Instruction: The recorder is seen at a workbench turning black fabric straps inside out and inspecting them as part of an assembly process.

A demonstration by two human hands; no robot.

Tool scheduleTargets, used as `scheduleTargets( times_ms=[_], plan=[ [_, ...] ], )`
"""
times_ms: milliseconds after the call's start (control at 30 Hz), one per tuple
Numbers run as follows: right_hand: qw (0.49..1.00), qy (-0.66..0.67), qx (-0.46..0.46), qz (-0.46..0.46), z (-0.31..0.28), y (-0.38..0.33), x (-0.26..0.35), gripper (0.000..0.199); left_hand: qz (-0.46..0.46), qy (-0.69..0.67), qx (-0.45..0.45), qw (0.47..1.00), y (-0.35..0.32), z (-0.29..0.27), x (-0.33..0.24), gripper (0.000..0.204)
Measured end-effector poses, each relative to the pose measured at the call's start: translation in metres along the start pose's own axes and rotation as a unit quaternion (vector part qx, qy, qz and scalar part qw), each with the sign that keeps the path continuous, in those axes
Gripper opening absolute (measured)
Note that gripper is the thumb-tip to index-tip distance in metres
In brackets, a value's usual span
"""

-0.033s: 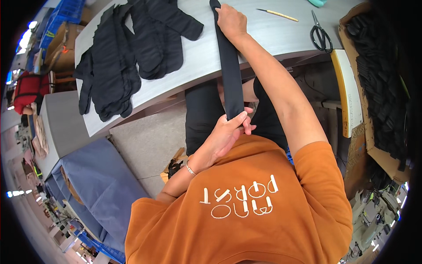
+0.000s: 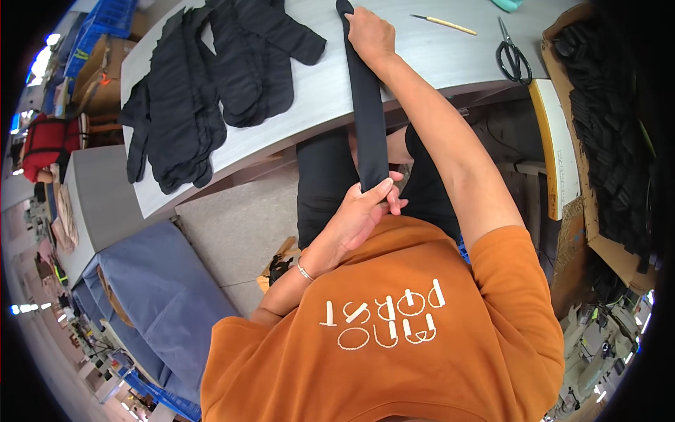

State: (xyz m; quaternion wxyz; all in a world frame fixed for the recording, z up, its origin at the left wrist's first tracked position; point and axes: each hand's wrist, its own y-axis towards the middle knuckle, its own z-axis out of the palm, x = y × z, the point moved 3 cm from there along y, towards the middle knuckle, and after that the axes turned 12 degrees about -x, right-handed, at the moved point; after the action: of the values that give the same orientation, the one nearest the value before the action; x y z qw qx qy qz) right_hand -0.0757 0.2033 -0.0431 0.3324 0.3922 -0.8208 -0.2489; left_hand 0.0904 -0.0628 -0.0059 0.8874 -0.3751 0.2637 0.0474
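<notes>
A long, narrow black fabric strip [image 2: 368, 116] is stretched straight between my two hands, crossing the table's front edge. My right hand [image 2: 372, 35] is closed round its far end above the tabletop, and a short rounded tip sticks out past the fingers. Close to my body, my left hand [image 2: 367, 212] pinches the near end between thumb and fingers; the other fingers are partly curled. Left of the strip, several black fabric pieces [image 2: 184, 105] with rounded ends lie heaped on the grey table [image 2: 315, 93], some drooping toward its front edge.
A thin pointed tool with a light handle [image 2: 450, 25] and black-handled scissors [image 2: 514, 60] lie at the table's right. Beyond the table's right end, a cardboard box [image 2: 610, 247] holds many black pieces [image 2: 608, 133]. Blue-grey cloth [image 2: 158, 281] covers something at left.
</notes>
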Motion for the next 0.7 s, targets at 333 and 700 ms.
scheduleTargets(
  times_ms=[333, 700],
  plan=[
    [1.0, 0.004, 0.01, 0.021, 0.013, 0.001, 0.004, 0.025, -0.007, -0.037, 0.031, 0.999, 0.045, -0.016, -0.024, 0.042],
    [0.997, -0.056, 0.01, 0.053, 0.023, 0.015, 0.003, 0.032, -0.057, -0.007, 0.107, 0.993, -0.057, -0.047, 0.03, 0.036]
  ],
)
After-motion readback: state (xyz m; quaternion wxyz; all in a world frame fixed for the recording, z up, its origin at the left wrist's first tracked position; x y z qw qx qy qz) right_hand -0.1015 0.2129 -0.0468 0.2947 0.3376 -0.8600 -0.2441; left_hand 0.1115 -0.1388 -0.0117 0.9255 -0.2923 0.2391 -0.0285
